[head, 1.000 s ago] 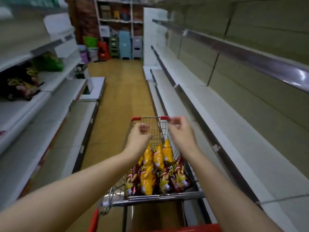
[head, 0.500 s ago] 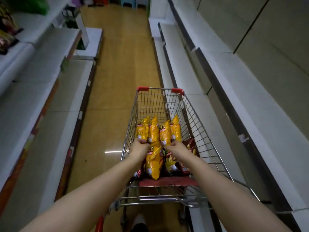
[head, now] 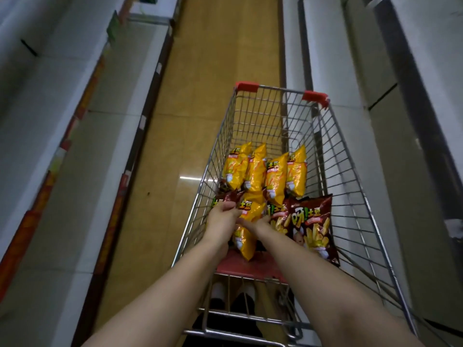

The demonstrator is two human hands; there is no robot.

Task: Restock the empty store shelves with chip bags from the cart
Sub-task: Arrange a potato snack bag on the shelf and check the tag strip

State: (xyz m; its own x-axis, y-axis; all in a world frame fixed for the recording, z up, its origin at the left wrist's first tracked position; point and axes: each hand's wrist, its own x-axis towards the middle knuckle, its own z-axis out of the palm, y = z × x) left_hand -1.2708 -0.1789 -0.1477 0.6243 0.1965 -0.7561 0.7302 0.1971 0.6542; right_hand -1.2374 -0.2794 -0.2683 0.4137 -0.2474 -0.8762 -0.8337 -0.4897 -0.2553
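Five yellow bags [head: 255, 169], three red bags [head: 312, 221]

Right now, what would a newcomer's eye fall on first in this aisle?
A row of four yellow chip bags shines in the middle of the wire shopping cart. Nearer, the left hand and right hand meet on a fifth yellow chip bag, beside a dark red chip bag at the cart's right side.

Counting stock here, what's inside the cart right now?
The cart holds four yellow bags in a row, dark red bags nearer, and one more yellow bag gripped by the left hand and right hand. Anything beneath the bags is covered.
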